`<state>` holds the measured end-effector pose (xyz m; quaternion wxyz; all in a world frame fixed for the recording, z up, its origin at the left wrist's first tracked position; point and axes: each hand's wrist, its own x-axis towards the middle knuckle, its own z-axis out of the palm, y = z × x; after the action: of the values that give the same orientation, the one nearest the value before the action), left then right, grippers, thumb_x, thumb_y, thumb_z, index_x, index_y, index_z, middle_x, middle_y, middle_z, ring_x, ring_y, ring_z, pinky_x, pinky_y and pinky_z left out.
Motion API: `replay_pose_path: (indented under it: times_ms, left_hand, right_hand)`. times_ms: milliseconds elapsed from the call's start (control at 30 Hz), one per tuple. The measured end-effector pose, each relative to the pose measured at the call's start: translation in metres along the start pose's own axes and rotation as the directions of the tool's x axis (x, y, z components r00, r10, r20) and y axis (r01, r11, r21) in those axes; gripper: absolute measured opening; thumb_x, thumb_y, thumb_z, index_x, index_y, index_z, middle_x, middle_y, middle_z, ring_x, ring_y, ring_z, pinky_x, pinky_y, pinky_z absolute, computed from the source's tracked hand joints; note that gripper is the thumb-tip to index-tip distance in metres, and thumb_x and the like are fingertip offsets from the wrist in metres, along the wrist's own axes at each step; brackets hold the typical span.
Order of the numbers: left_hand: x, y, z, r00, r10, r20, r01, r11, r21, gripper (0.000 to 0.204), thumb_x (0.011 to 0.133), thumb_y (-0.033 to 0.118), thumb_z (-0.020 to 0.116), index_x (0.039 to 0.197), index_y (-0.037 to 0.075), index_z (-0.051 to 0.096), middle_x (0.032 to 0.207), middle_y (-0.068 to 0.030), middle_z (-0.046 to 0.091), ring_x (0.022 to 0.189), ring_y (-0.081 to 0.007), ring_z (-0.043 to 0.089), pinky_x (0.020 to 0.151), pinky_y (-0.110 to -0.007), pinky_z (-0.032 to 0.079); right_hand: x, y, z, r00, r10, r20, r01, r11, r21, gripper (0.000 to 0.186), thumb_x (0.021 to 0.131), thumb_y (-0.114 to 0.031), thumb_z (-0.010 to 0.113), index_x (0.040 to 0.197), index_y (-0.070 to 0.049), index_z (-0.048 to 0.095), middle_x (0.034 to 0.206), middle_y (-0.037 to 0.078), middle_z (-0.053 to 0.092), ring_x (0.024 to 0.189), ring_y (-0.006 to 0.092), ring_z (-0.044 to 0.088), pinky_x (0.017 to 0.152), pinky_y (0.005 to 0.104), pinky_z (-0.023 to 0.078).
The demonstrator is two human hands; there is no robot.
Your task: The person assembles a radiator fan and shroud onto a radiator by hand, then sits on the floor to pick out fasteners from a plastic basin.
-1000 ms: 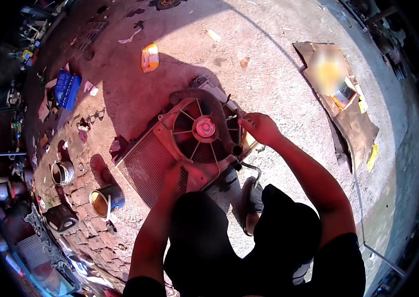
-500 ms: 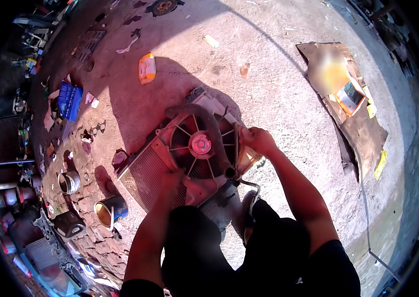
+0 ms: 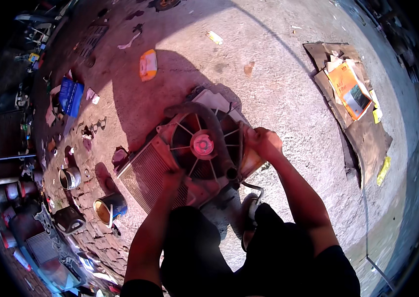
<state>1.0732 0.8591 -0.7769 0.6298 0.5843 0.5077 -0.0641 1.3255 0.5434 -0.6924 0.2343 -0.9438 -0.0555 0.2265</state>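
In front of my legs a car radiator (image 3: 143, 180) lies tilted on the ground, with a fan shroud (image 3: 169, 148) on top of it. The fan (image 3: 201, 144) sits in the shroud's round opening, behind its spokes. Across the fan bends a thick dark hose (image 3: 216, 133), its open end toward me. My right hand (image 3: 265, 143) is closed round the shroud's right edge. Low on the shroud's left side, my left hand (image 3: 174, 180) is closed at its edge; its fingers are in shadow and partly hidden. A thin bent pipe (image 3: 255, 187) sticks out near my foot.
To the left stand a blue bucket (image 3: 110, 210), a white pail (image 3: 69, 177) and a black jug (image 3: 68, 219). Cardboard (image 3: 366, 143) with an orange box (image 3: 349, 90) lies at right. An orange-white bag (image 3: 148, 65) and a blue package (image 3: 71, 96) lie beyond.
The whole view has shifted slightly. My right hand has turned a little at the shroud's edge; my left hand and the radiator stay nearly in place.
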Motion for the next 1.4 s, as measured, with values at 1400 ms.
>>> replay_pose_path:
  times_ms: [1400]
  left_hand:
    - [0.027, -0.022, -0.009, 0.994, 0.100, 0.048, -0.106, 0.982, 0.159, 0.055, 0.098, 0.058, 0.072, 0.078, 0.007, 0.080, 0.057, -0.0020, 0.063, 0.045, -0.0094, 0.053, 0.043, -0.030, 0.036]
  right_hand:
    - [0.010, 0.071, 0.008, 0.956, -0.147, 0.254, 0.026, 0.904, 0.426, 0.055, 0.090, -0.044, 0.083, 0.121, 0.001, 0.075, 0.101, 0.013, 0.078, 0.092, 0.0211, 0.072, 0.087, 0.0376, 0.055]
